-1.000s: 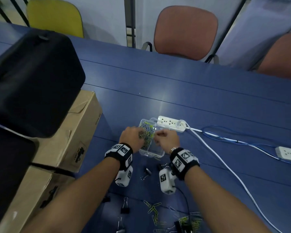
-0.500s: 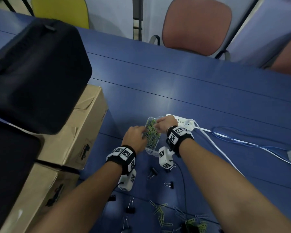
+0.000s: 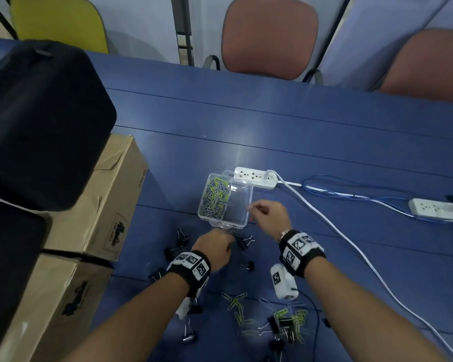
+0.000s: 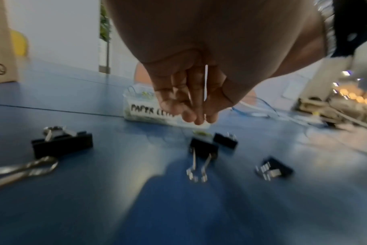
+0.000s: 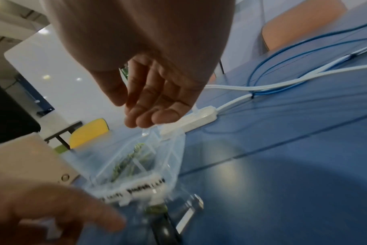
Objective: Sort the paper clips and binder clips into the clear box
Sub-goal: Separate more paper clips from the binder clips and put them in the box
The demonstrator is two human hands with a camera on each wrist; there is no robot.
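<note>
The clear box point(image 3: 246, 197) lies on the blue table; its left compartment is full of green and silver paper clips point(image 3: 215, 197), its right compartment looks empty. My left hand point(image 3: 215, 249) hovers just in front of the box, fingers point(image 4: 197, 119) pointing down together over a black binder clip point(image 4: 203, 147), holding nothing I can see. My right hand point(image 3: 256, 209) is at the box's right rim, fingers point(image 5: 144, 117) relaxed and empty just above the box point(image 5: 136, 165). More binder clips point(image 3: 247, 265) and loose paper clips point(image 3: 236, 304) lie nearer me.
Cardboard boxes point(image 3: 100, 205) and a black bag point(image 3: 37, 121) stand at the left. A white power strip point(image 3: 254, 176) touches the clear box's far side; its cable point(image 3: 324, 226) runs right of my arm. A mixed clip pile point(image 3: 290, 322) lies near the front edge.
Both hands have left the top of the box. The left one has pulled back toward me over the binder clips; the right one has moved to the box's right edge.
</note>
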